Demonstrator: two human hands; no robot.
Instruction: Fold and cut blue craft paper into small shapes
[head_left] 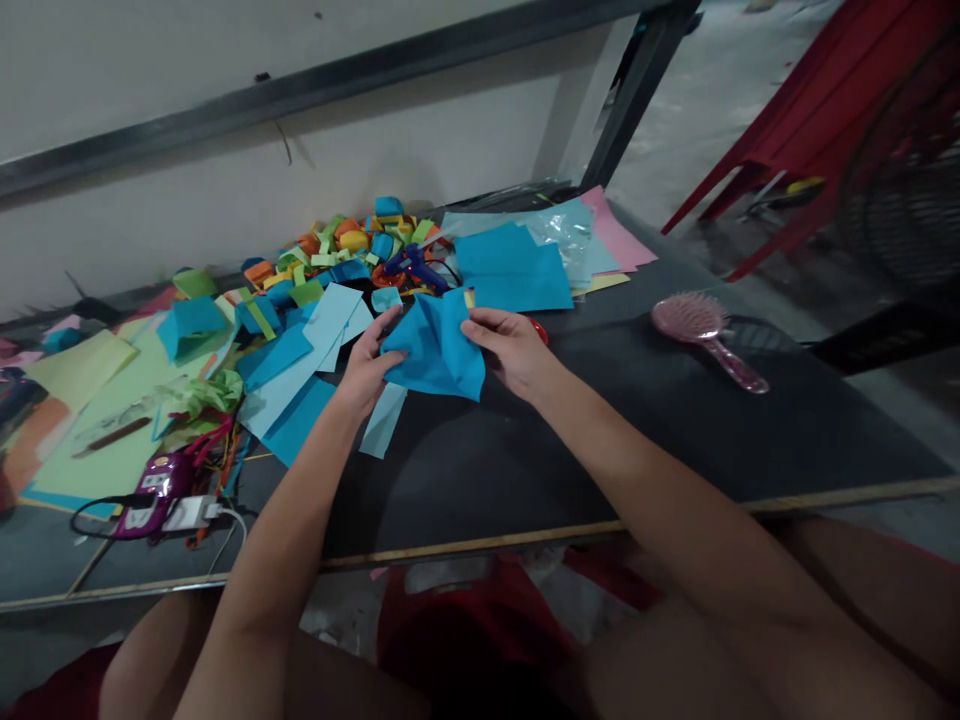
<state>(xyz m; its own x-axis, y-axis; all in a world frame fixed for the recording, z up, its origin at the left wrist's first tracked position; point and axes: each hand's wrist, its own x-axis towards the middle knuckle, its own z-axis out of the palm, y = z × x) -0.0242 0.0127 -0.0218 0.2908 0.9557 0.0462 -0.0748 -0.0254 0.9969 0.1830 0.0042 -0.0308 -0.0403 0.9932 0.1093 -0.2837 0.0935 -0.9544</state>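
Observation:
A creased piece of blue paper [439,350] is held up over the dark table between both hands. My left hand [367,368] pinches its left edge between thumb and fingers. At its upper right, my right hand [510,348] grips the edge, with a small pale yellow bit showing near the fingertips. Beneath and to the left lie light blue strips [300,375] and darker blue sheets. A pale strip [384,422] rests just below my left hand. Behind the held paper sits a blue glue gun [415,266].
Many small folded paper pieces [352,238] are heaped by the wall. Blue sheets [514,268] and pink paper [616,235] lie at the back. A hairbrush [705,335] is at right, a purple power strip [159,490] with cables at left. A red chair [787,140] stands beyond the table.

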